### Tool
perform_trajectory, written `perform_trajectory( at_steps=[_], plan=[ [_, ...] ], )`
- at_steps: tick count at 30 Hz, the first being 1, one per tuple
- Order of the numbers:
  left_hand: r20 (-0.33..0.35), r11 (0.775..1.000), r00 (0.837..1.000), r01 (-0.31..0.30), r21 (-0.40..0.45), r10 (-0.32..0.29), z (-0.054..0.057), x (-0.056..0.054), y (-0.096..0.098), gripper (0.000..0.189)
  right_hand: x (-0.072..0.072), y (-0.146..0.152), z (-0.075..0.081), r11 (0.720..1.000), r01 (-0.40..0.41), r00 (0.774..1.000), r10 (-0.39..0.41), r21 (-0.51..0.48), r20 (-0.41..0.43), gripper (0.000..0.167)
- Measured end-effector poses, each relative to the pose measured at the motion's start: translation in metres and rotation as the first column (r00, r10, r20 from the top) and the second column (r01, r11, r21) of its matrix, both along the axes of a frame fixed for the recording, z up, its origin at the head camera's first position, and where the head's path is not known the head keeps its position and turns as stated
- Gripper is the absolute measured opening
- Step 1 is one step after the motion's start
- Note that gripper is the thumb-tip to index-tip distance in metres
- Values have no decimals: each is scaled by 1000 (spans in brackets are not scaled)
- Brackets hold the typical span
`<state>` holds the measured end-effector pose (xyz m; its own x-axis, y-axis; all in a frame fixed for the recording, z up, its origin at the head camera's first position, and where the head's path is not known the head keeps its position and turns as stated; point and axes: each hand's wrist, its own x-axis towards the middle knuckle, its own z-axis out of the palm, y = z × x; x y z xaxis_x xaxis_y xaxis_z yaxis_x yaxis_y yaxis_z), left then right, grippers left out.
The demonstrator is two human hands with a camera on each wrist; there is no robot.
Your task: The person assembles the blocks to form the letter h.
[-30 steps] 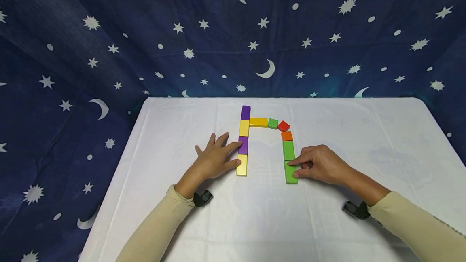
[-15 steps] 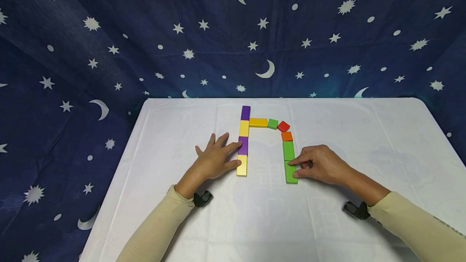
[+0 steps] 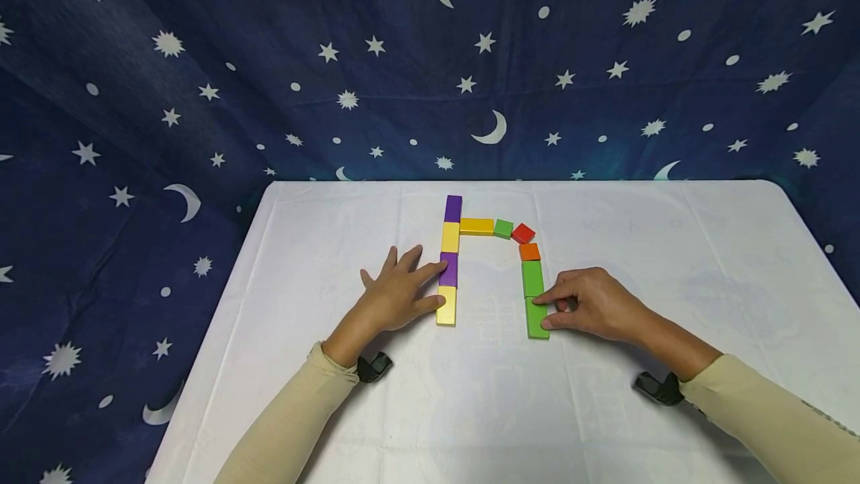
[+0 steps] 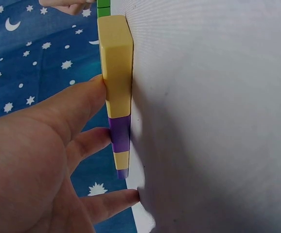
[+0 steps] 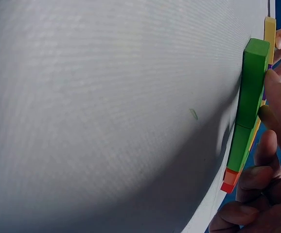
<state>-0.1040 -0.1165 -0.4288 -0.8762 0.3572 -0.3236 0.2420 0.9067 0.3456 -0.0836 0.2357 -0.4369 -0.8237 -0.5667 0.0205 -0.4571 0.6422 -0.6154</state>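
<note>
Flat blocks lie end to end on the white table in an angular arch. Its left side is a straight line of yellow and purple blocks. My left hand (image 3: 393,297), fingers spread, rests its thumb on the nearest yellow block (image 4: 117,68) and its index fingertip on the purple block (image 4: 120,133) beyond. On the right side, two green blocks lie in line below an orange block (image 3: 529,252). My right hand (image 3: 598,308) touches the top of the nearer green block (image 5: 254,85) with thumb and index fingertip. Its other fingers are curled in beside the palm.
Across the top run a yellow-orange block (image 3: 477,226), a small green block (image 3: 503,228) and a tilted red block (image 3: 523,233). The white-covered table (image 3: 490,409) meets a dark blue cloth (image 3: 403,58) with moons and stars at its far edge.
</note>
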Motion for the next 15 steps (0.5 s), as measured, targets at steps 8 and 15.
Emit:
perform_trajectory(
  at_steps=[8, 15],
  plan=[
    [-10, 1000, 1000, -3, 9, 4, 3, 1, 1, 65, -1, 0, 3, 999, 15, 1000, -16, -31, -14, 32],
    [6, 999, 1000, -29, 40, 29, 2, -1, 1, 64, -3, 8, 9, 994, 50, 996, -57, -99, -65, 29]
  ],
)
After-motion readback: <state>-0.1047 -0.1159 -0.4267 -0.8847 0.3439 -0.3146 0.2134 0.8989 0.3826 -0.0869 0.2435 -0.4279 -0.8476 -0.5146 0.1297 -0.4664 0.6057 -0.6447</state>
